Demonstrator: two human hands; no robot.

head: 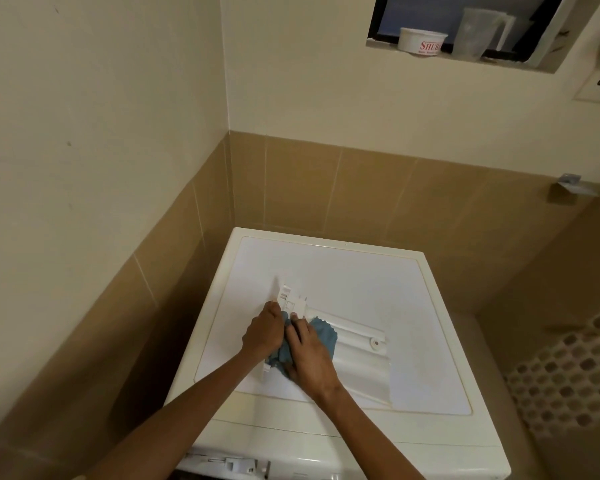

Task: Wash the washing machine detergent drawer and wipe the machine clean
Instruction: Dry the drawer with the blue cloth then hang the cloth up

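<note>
The white detergent drawer lies on top of the white washing machine. Its smaller white insert part sticks up at the drawer's far left end. My left hand grips the drawer's left side beside that insert. My right hand presses a blue cloth into the drawer, fingers curled over the cloth. Part of the cloth bunches between both hands and hides the drawer's near-left portion.
The machine stands in a corner between a cream wall with tan tiles on the left and behind. A window ledge high up holds a white tub and a clear measuring jug. The empty drawer slot shows at the machine's front.
</note>
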